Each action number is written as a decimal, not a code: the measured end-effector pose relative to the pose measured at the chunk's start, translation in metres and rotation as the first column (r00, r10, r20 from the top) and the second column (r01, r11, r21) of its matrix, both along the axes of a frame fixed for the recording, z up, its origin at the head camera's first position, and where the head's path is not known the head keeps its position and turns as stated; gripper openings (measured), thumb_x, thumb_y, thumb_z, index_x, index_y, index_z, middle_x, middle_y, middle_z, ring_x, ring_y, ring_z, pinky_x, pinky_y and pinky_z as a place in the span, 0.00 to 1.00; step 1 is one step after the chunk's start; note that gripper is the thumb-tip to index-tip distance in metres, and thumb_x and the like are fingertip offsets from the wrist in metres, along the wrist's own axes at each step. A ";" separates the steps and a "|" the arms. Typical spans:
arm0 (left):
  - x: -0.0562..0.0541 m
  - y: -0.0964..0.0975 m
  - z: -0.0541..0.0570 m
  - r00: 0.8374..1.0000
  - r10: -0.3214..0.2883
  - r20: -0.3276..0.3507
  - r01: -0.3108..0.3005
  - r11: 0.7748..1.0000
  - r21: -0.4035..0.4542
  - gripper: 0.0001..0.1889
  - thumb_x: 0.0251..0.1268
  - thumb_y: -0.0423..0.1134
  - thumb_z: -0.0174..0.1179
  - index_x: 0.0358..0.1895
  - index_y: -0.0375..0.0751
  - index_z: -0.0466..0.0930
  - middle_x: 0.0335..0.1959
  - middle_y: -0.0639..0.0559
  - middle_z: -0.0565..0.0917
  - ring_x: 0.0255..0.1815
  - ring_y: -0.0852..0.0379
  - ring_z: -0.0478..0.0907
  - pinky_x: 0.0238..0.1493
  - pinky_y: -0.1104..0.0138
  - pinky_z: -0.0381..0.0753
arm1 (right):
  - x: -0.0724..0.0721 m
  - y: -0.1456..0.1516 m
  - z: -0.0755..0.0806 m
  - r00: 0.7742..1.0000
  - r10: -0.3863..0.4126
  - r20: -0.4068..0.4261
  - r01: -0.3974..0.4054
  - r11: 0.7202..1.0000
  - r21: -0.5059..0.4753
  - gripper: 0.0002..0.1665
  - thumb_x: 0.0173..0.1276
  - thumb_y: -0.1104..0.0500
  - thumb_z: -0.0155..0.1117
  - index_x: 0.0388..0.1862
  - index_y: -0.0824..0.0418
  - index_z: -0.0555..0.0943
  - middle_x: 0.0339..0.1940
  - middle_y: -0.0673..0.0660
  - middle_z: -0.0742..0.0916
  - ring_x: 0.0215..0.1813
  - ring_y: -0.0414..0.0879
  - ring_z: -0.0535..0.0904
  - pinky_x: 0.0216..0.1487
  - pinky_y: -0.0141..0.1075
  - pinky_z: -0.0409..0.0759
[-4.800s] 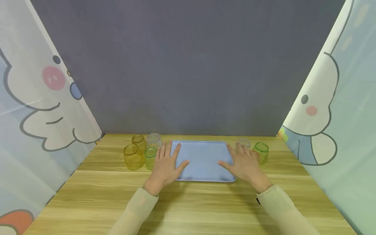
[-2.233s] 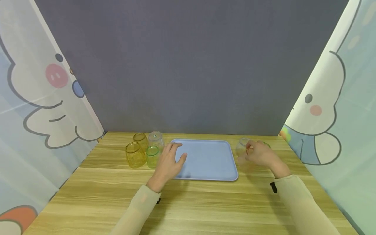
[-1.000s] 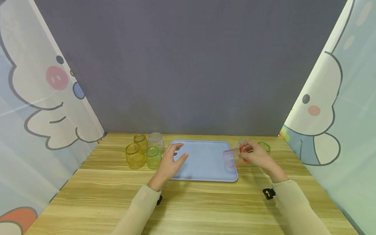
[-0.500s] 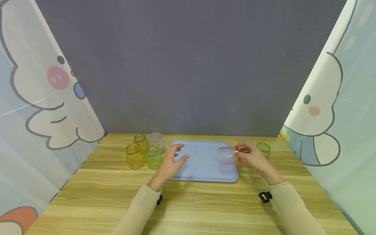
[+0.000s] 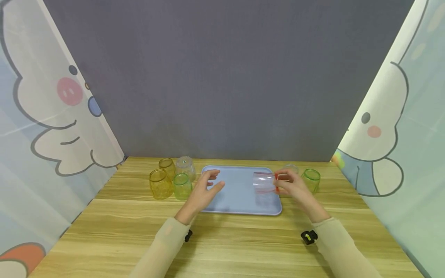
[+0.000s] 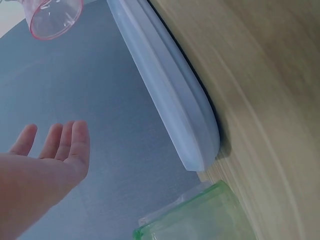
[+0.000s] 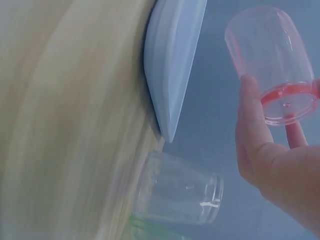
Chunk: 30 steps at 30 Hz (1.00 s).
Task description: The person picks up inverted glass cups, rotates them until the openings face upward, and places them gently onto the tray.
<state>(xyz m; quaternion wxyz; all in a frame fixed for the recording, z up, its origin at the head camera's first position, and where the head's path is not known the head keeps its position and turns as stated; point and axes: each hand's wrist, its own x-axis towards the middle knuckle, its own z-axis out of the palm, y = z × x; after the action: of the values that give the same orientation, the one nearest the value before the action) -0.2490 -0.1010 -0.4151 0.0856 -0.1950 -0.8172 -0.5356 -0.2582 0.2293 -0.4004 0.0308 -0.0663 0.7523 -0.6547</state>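
Note:
My right hand [image 5: 295, 189] pinches a clear pink cup [image 5: 264, 182] around its red-tinted base. The cup lies on its side in the air, mouth pointing left, over the right part of the light blue tray [image 5: 236, 206]. The right wrist view shows the fingers at the base of the pink cup [image 7: 270, 50]. My left hand [image 5: 201, 193] hovers at the tray's left edge, holding nothing, its fingers loosely bent. Close beside it stands a green cup [image 5: 182, 188]. In the left wrist view the pink cup's mouth [image 6: 55, 20] shows at the top.
Left of the tray stand a yellow cup [image 5: 161, 185], an amber cup [image 5: 167, 166] and a clear upside-down cup [image 5: 185, 166]. On the right, a green cup [image 5: 311, 179] stands near a clear cup [image 7: 175, 190], partly hidden behind my right hand in the head view. A grey panel [image 5: 226, 77] rises behind the table.
Both hands were spread flat at the tray's sides at first. The right hand has since taken the pink cup from the right, tipped it sideways and carried it left over the tray.

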 end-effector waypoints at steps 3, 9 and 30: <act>0.000 0.001 0.001 1.000 -0.008 0.025 0.007 0.999 0.034 0.26 0.74 0.44 0.62 0.68 0.35 0.71 0.67 0.39 0.73 0.66 0.40 0.70 0.66 0.44 0.69 | 0.001 -0.004 -0.002 1.000 0.001 -0.003 -0.001 1.000 -0.022 0.29 0.71 0.65 0.63 0.67 0.74 0.67 0.60 0.71 0.72 0.50 0.48 0.80 0.52 0.41 0.84; 0.001 0.000 0.001 0.999 -0.015 0.036 0.013 0.999 0.037 0.25 0.74 0.44 0.62 0.68 0.39 0.72 0.66 0.43 0.74 0.65 0.40 0.71 0.65 0.46 0.70 | 0.004 -0.013 -0.006 0.999 0.029 -0.025 -0.030 0.999 -0.032 0.28 0.70 0.65 0.64 0.65 0.74 0.68 0.57 0.69 0.74 0.50 0.49 0.79 0.51 0.40 0.84; 0.003 -0.004 -0.002 0.990 -0.091 0.105 0.082 0.993 0.084 0.26 0.75 0.41 0.61 0.70 0.38 0.69 0.67 0.45 0.73 0.66 0.41 0.71 0.65 0.49 0.70 | 0.013 -0.034 -0.013 1.000 0.028 -0.012 -0.029 0.990 -0.136 0.26 0.67 0.67 0.66 0.62 0.72 0.71 0.52 0.62 0.78 0.48 0.48 0.80 0.50 0.41 0.85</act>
<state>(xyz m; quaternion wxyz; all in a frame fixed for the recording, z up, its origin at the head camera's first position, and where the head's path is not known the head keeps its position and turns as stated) -0.2463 -0.1049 -0.4173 0.0256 -0.1974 -0.7895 -0.5805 -0.2449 0.1953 -0.4138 0.0317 -0.0822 0.7051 -0.7037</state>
